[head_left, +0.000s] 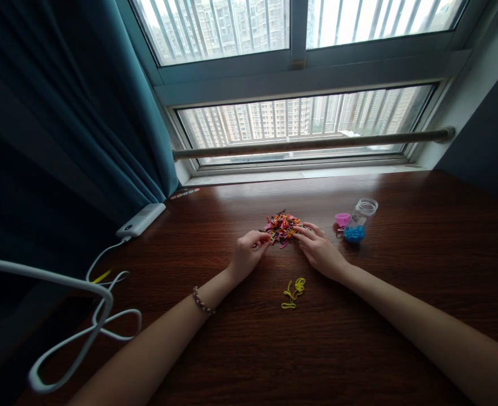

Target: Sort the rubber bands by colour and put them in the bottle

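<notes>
A heap of small multicoloured rubber bands [283, 224] lies on the dark wooden table. At its left edge my left hand [251, 248], a braided bracelet on the wrist, has thumb and forefinger closed in a pinch. A bit of yellow rubber band shows at those fingertips. My right hand [318, 248] rests against the heap's right side, fingers stretched out and touching the bands. Closer to me, between my forearms, sits a small separate group of yellow rubber bands [294, 288].
Right of the heap stands a clear jar [361, 220] with blue bands inside, beside a small pink cup [342, 220]. A white power bank [141, 220] and its looping white cable [105, 293] occupy the left. Behind are a blue curtain [117, 113] and a window rail [316, 145].
</notes>
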Tool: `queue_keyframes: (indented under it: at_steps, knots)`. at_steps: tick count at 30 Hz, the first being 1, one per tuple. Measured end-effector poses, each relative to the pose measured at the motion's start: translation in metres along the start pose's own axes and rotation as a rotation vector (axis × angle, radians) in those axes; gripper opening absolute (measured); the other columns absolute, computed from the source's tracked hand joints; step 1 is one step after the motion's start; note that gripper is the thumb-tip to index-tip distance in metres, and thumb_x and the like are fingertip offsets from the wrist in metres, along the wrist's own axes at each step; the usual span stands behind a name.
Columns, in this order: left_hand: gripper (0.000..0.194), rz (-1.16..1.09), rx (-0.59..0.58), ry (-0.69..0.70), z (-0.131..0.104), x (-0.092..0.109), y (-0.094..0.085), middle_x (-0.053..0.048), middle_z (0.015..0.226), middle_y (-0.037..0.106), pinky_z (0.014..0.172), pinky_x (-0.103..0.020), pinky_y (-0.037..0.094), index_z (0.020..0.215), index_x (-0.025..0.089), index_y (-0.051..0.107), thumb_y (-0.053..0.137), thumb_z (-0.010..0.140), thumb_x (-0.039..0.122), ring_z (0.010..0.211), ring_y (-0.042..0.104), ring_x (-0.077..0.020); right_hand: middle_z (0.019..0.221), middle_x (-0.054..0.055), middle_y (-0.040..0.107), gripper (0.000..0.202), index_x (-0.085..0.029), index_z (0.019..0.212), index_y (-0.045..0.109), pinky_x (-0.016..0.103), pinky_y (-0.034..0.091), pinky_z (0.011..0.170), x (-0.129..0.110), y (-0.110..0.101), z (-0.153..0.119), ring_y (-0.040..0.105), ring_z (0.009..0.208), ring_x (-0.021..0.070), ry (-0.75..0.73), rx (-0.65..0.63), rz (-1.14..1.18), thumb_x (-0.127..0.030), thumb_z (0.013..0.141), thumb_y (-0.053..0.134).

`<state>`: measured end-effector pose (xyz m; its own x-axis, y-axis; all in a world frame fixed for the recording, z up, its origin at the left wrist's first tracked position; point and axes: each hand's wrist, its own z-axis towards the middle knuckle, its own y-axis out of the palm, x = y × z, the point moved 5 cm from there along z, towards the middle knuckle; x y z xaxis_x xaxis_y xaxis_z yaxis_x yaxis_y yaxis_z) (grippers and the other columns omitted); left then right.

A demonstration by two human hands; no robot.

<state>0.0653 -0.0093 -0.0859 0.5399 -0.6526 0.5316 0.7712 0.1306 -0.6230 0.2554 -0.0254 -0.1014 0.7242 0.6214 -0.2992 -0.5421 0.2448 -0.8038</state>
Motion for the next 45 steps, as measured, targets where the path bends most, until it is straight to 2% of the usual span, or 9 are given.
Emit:
queue_keyframes:
  at_steps: [6, 11, 15, 20, 25, 29, 35, 40, 45]
  knots:
    - [0.016, -0.016, -0.404, 0.446, -0.023, 0.064, 0.026, -0.004, 0.078, 0.065, 0.069, -0.026, 0.043, 0.083, 0.018, 0.063, 0.048, 0.084, 0.022, 0.073, 0.055, -0.0130, 0.118, 0.006, 0.056, 0.033, -0.020, 0.113, 0.057, 0.044, 0.035, 0.099, 0.003, 0.000, 0.001, 0.039, 0.117, 0.0232, 0.029, 0.034, 0.013, -0.016, 0.086, 0.038]
    - [0.022, 0.070, -0.534, 0.565, -0.033, 0.077, 0.031, -0.005, 0.086, 0.065, 0.070, -0.028, 0.041, 0.098, 0.021, 0.061, 0.043, 0.085, 0.019, 0.079, 0.055, -0.0144, 0.107, 0.008, 0.060, 0.030, -0.019, 0.104, 0.061, 0.041, 0.040, 0.095, 0.005, -0.010, 0.001, 0.048, 0.107, 0.0217, 0.053, 0.161, 0.129, -0.014, 0.084, 0.040]
    - [0.024, 0.090, -0.482, 0.486, -0.028, 0.067, 0.030, -0.006, 0.086, 0.063, 0.074, -0.028, 0.043, 0.103, 0.019, 0.058, 0.042, 0.086, 0.018, 0.081, 0.055, -0.0146, 0.103, 0.009, 0.059, 0.027, -0.018, 0.098, 0.061, 0.037, 0.045, 0.088, 0.008, -0.015, 0.001, 0.054, 0.098, 0.0205, 0.118, 0.246, 0.219, -0.015, 0.085, 0.039]
    - [0.021, 0.143, -0.186, 0.250, -0.011, 0.031, 0.015, -0.007, 0.090, 0.062, 0.082, -0.033, 0.043, 0.097, 0.018, 0.059, 0.042, 0.084, 0.014, 0.087, 0.053, -0.0172, 0.090, 0.008, 0.060, 0.018, -0.019, 0.086, 0.061, 0.032, 0.046, 0.078, -0.007, -0.029, -0.001, 0.057, 0.085, 0.0182, 0.093, 0.312, 0.295, -0.020, 0.085, 0.043]
    - [0.020, 0.169, 0.036, -0.014, 0.000, -0.007, -0.002, -0.005, 0.093, 0.061, 0.082, -0.034, 0.045, 0.099, 0.019, 0.056, 0.048, 0.082, 0.014, 0.089, 0.054, -0.0177, 0.080, 0.007, 0.058, 0.020, -0.016, 0.073, 0.058, 0.026, 0.044, 0.065, -0.044, -0.030, -0.008, 0.055, 0.071, 0.0138, -0.128, 0.127, 0.406, -0.020, 0.085, 0.043]
    - [0.019, 0.176, -0.043, 0.029, 0.002, -0.004, 0.002, -0.004, 0.096, 0.062, 0.087, -0.034, 0.043, 0.093, 0.020, 0.059, 0.047, 0.081, 0.012, 0.096, 0.053, -0.0178, 0.072, 0.006, 0.060, 0.026, -0.017, 0.071, 0.058, 0.025, 0.044, 0.063, -0.056, -0.022, -0.015, 0.055, 0.066, 0.0131, -0.262, -0.035, 0.447, -0.021, 0.087, 0.038]
    - [0.031, 0.310, -0.282, 0.172, -0.004, 0.012, 0.018, -0.001, 0.117, 0.058, 0.098, -0.044, 0.030, 0.107, 0.025, 0.057, 0.044, 0.082, 0.010, 0.122, 0.037, -0.0216, 0.087, 0.007, 0.065, 0.027, -0.017, 0.090, 0.062, 0.033, 0.045, 0.082, -0.026, -0.018, -0.005, 0.058, 0.087, 0.0172, 0.023, 0.129, 0.311, -0.023, 0.090, 0.035]
    - [0.032, 0.385, -0.239, 0.084, -0.004, 0.003, 0.018, -0.003, 0.120, 0.056, 0.098, -0.044, 0.029, 0.109, 0.024, 0.055, 0.042, 0.083, 0.011, 0.118, 0.041, -0.0207, 0.115, 0.007, 0.058, 0.030, -0.020, 0.109, 0.059, 0.041, 0.034, 0.101, -0.019, -0.002, 0.002, 0.041, 0.118, 0.0212, 0.017, 0.041, 0.167, -0.027, 0.089, 0.038]
    - [0.030, 0.408, -0.187, 0.042, -0.003, -0.004, 0.016, -0.003, 0.114, 0.059, 0.095, -0.043, 0.033, 0.104, 0.023, 0.059, 0.042, 0.082, 0.011, 0.114, 0.043, -0.0218, 0.125, 0.009, 0.051, 0.033, -0.019, 0.115, 0.056, 0.047, 0.032, 0.101, -0.012, 0.010, 0.000, 0.033, 0.124, 0.0246, 0.058, -0.003, 0.059, -0.029, 0.088, 0.039]
